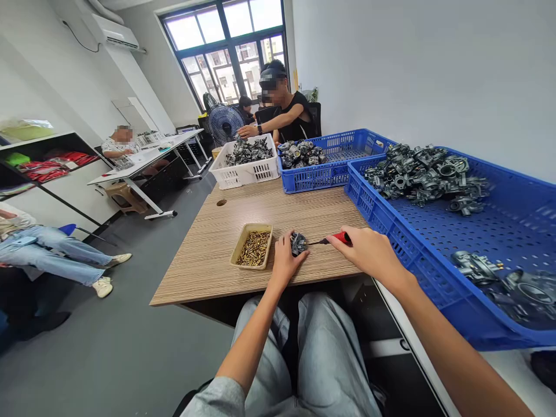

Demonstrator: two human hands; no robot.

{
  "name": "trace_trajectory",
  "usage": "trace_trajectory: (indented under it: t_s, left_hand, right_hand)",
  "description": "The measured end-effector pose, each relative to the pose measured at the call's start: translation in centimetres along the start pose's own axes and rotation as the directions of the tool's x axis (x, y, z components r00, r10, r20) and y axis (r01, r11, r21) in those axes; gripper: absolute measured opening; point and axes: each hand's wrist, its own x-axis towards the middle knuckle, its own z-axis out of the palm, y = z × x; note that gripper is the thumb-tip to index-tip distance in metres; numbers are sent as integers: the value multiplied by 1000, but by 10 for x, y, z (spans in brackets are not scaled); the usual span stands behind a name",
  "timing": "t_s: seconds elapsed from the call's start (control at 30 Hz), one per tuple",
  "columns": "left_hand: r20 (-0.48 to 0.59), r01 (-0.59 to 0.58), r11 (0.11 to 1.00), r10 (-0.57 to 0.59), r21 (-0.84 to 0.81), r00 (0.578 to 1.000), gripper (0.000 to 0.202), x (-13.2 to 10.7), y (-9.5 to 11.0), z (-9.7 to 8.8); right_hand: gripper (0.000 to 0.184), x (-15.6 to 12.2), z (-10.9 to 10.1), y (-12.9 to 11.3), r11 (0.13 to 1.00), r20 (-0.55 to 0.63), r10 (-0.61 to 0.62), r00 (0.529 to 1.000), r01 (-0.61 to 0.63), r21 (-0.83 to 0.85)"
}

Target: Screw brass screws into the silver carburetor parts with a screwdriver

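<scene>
My left hand (pixel 286 256) is closed around a small grey metal carburetor (pixel 298 244), holding it against the wooden table (pixel 208 255). My right hand (pixel 367 249) grips a screwdriver (pixel 343 238) with a red and black handle. Its thin dark shaft points left, and the tip reaches the carburetor's right side; whether it sits in a screw is too small to tell. Just left of my left hand stands a cream tub (pixel 233 259) full of small brass pieces (pixel 254 248), which look like carburetor jets.
On the right, a large blue crate (pixel 391 217) holds many carburetors (pixel 425 174). Behind it are another blue crate (pixel 339 153) and a white crate (pixel 223 174), both with metal parts. A co-worker (pixel 295 113) reaches into the white crate. The table has a round hole (pixel 221 202).
</scene>
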Motion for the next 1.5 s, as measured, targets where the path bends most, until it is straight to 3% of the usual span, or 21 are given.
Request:
trace_trajectory:
  t_s: [0.67, 1.2, 1.5]
  left_hand:
    - [7, 1, 1000, -1, 4, 1000, 80, -1, -1, 0]
    - [3, -2, 1000, 2, 8, 1000, 81, 0, -2, 1]
    - [-3, -5, 1000, 5, 29, 1000, 80, -1, -5, 3]
  right_hand:
    - [44, 1, 5, 2, 1000, -52, -12, 999, 12, -17]
    - [51, 0, 0, -1, 1000, 32, 15, 999, -15, -1]
    - [24, -3, -5, 3, 988, 90, -146, 985, 142, 53]
